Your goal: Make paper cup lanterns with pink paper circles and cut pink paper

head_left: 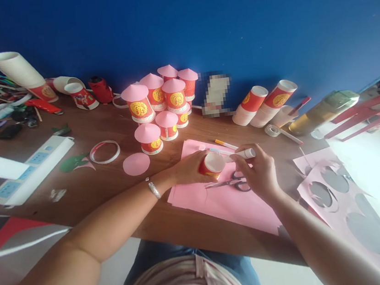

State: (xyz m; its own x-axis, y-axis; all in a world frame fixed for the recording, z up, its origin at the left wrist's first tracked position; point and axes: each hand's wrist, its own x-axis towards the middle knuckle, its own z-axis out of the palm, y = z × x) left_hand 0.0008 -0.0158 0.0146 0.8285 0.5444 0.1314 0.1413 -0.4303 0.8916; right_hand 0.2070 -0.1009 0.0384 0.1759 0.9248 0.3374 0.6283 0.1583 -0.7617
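On the brown worktop point(100, 188), the cups with pink hats point(175, 100) beyond the left hand point(189, 170) look done, but the red cup point(214, 162) gripped there has no hat, while the right hand point(262, 170) pinches a white stick point(249, 153).

Glare at right, soft focus, stretched edges

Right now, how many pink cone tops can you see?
7 pink cone tops, all on the clustered red cups beyond the left hand: two lowest in front, two higher behind those, three at the back. More could be hidden behind.
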